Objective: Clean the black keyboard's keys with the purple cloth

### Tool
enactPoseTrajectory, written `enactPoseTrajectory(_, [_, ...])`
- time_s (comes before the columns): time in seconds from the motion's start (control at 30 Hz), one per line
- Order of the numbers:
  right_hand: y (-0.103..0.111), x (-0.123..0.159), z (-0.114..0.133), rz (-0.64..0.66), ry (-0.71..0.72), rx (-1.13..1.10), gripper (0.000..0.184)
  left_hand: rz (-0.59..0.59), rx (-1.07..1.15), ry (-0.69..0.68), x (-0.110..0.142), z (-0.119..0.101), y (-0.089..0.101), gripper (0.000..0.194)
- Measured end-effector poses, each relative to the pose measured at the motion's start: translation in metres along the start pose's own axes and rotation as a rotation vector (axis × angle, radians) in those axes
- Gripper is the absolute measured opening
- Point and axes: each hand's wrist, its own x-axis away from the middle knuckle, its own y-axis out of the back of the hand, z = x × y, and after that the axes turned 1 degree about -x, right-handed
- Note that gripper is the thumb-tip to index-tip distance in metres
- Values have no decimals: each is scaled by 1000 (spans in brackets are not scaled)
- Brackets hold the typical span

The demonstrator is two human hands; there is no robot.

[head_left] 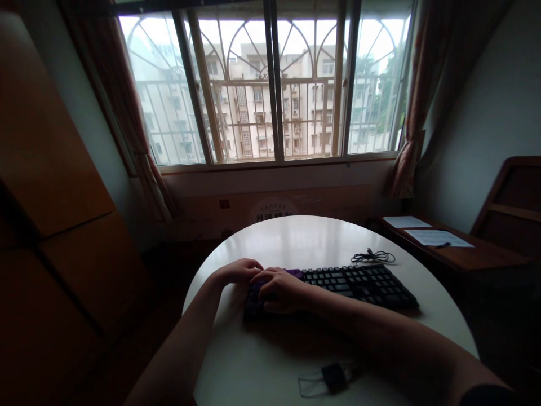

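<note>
A black keyboard [359, 285] with some purple keys at its left end lies across a round white table [304, 242]. My left hand [237, 272] rests at the keyboard's far left corner, fingers curled and closed. My right hand [279, 288] lies on the left end of the keys, fingers bent down over them; what they pinch, if anything, is hidden. The two hands touch each other. A coiled black cable [372, 257] lies on the table just behind the keyboard.
A small dark object with a wire loop [332, 376] sits near the table's front edge. A low wooden side table [456, 254] with papers [437, 237] stands at the right. A wooden cabinet [51, 214] fills the left; a barred window [270, 84] is behind.
</note>
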Motion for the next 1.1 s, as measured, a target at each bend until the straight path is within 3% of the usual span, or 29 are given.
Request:
enactPoseTrajectory(0.6, [-7, -1, 2, -57, -107, 98, 13, 16, 45, -32, 2, -1, 1, 52])
enactPoseTrajectory(1.1, [-4, 1, 0, -81, -27, -54, 10, 33, -11, -25, 3, -6, 2, 56])
